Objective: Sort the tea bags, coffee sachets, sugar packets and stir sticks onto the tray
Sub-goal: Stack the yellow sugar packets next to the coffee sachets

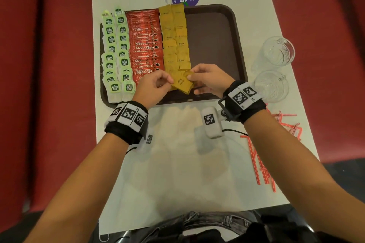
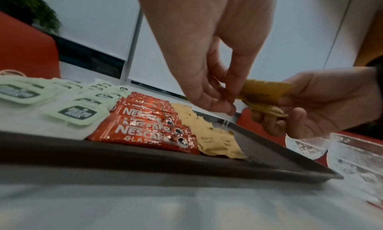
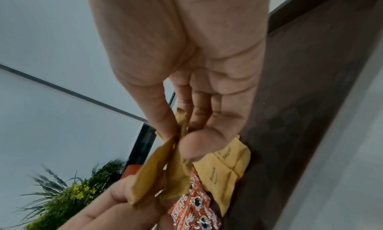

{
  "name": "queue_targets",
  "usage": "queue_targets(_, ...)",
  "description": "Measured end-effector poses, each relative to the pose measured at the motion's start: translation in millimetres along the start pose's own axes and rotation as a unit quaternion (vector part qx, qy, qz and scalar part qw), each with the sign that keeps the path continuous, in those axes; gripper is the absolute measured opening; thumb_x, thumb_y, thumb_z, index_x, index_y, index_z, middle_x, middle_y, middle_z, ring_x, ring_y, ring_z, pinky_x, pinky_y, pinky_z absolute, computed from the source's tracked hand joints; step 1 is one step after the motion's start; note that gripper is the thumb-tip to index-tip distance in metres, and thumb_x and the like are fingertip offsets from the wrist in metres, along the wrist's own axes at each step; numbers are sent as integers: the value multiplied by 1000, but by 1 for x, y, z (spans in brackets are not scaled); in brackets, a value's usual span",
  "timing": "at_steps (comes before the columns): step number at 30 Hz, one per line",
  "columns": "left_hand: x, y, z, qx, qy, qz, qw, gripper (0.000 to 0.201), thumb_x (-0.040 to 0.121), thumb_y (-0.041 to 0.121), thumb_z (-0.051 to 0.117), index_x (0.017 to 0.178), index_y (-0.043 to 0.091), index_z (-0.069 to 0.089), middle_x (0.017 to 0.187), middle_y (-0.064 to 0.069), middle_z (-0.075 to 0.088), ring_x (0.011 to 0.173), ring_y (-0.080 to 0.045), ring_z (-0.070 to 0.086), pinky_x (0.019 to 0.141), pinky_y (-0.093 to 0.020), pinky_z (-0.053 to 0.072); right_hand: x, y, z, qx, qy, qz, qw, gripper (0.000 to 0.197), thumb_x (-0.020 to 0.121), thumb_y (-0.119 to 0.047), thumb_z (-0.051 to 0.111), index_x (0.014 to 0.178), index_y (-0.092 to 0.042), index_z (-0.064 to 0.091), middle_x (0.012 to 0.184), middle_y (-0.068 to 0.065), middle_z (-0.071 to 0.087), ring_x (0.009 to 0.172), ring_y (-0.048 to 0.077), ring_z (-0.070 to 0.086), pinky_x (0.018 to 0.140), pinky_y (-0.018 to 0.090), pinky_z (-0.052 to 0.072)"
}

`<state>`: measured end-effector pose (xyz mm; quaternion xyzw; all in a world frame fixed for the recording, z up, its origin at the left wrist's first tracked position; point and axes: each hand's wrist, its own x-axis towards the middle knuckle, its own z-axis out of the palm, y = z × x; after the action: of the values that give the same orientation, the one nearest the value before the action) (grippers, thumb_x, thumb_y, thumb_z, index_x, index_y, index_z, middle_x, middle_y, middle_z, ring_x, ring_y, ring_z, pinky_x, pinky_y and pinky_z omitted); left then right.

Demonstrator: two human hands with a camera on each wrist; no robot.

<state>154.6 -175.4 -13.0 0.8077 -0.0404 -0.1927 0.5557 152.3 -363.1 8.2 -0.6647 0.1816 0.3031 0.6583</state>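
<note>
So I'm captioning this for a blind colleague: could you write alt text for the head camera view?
Both hands, left hand and right hand, pinch brown sugar packets over a dark brown tray already lined with rows of green tea bags, red coffee sachets and more sugar. Red striped stir sticks and two clear glass mugs sit on the white table to the right.

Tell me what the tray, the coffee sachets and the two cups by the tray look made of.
Tray: dark brown, matte, probably moulded plastic, with rounded corners.
Coffee sachets: glossy red film, likely foil-lined, with crinkled glints.
Cups: clear and see-through with a faceted pattern; glass or hard plastic, cannot tell.
</note>
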Motion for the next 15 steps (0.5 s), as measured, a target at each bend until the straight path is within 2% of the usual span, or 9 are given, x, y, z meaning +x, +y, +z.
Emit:
queue_targets(2, -1, 3, 1, -2, 1, -21, 1000, 23, 81, 3, 65, 75, 25, 62, 85, 6, 66, 81, -16, 65, 90, -41, 52, -1, -1, 0, 21, 3, -8, 1000, 12, 91, -4, 54, 84, -12, 50, 85, 9, 63, 66, 13, 63, 56, 20, 54)
queue_targets(5, -2, 10, 1, -40, 0, -29, 999, 14, 78, 12, 72, 78, 21, 61, 79, 4, 64, 72, -12, 62, 80, -34, 55, -1, 0, -3, 41, -8, -22, 999, 13, 90, -1, 55, 84, -11, 50, 85, 8, 63, 60, 8, 67, 57, 18, 56)
queue_targets(6, -2, 12, 1, -38, -9, -26, 999, 19, 77, 10, 72, 84, 20, 58, 78, 3, 60, 69, -11, 60, 76, -32, 53, -1, 0, -3, 40, -11, -24, 999, 12, 90, -1, 56, 84, -11, 51, 85, 8, 64, 61, 8, 67, 58, 17, 56)
queue_targets(8, 0, 14, 0, 1, -60, -12, 998, 37, 78, 3, 70, 105, 23, 53, 82, 0, 55, 68, -13, 56, 72, -28, 51, -2, 0, -4, 34, -15, -25, 999, 12, 89, -2, 56, 82, -10, 52, 87, 8, 63, 65, 9, 67, 58, 17, 56)
queue_targets(10, 2, 14, 0, 91, -108, 19, 990, 51, 80, 4, 66, 121, 29, 50, 104, -2, 58, 81, -22, 59, 76, -33, 52, -2, 1, -4, 38, -11, -25, 999, 12, 90, -2, 56, 82, -10, 52, 89, 10, 61, 69, 11, 66, 58, 16, 56)
queue_targets(11, 1, 13, 1, 126, -111, 29, 985, 48, 81, 6, 65, 121, 29, 51, 114, 1, 58, 88, -26, 61, 80, -38, 53, -1, 1, -4, 43, -4, -25, 999, 11, 90, -3, 55, 82, -10, 52, 90, 10, 61, 71, 13, 65, 58, 16, 56)
queue_targets(12, 1, 12, 1, 138, -99, 26, 985, 42, 82, 7, 64, 117, 28, 54, 115, 3, 57, 92, -29, 61, 82, -41, 53, 0, 1, -5, 49, 3, -25, 998, 10, 91, -3, 55, 83, -9, 53, 91, 11, 60, 73, 14, 64, 59, 17, 56)
queue_targets(14, 2, 9, 1, 84, -53, -15, 995, 26, 84, 5, 63, 102, 22, 55, 105, -2, 59, 87, -28, 63, 81, -41, 55, 0, 2, -7, 50, 15, -23, 998, 8, 91, -4, 54, 84, -9, 54, 91, 11, 60, 75, 16, 62, 60, 18, 57)
queue_targets(15, 2, 8, 1, 33, -29, -43, 998, 19, 85, 4, 61, 95, 19, 54, 100, -5, 59, 81, -23, 63, 77, -36, 56, 1, 2, -9, 42, 20, -20, 999, 8, 92, -5, 54, 85, -9, 55, 91, 11, 60, 75, 16, 60, 60, 18, 57)
